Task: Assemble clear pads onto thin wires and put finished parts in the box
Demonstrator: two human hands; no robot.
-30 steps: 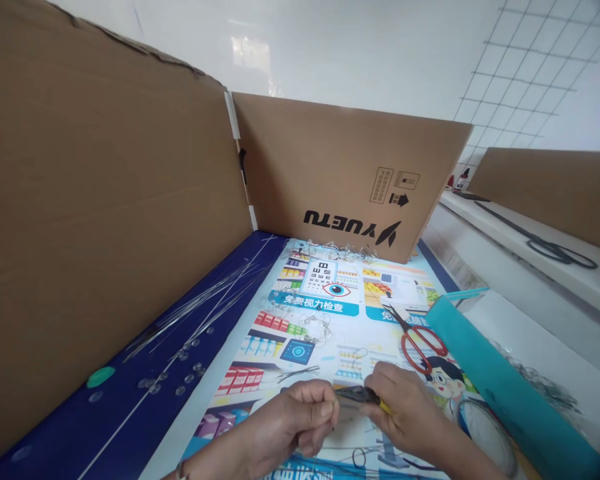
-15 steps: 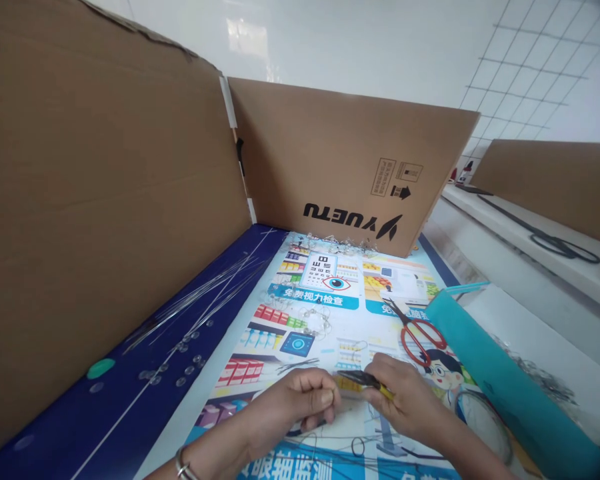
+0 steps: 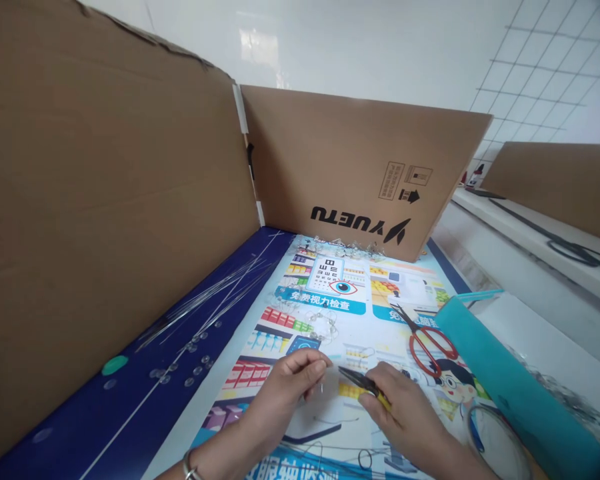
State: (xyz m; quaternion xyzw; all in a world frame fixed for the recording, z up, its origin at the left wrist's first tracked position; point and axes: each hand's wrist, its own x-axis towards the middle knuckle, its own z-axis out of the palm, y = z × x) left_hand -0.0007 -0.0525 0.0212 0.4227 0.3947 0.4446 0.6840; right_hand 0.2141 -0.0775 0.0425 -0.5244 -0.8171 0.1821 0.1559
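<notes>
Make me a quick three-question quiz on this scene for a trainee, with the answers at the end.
1. What is the right hand holding?
A) a screwdriver
B) yellow-handled pliers
C) a paintbrush

2. True or false: the red-handled scissors lie on the printed poster.

3. Fill in the blank: the word printed on the cardboard panel behind the poster is ____.

Key:
1. B
2. True
3. YUETU
</notes>
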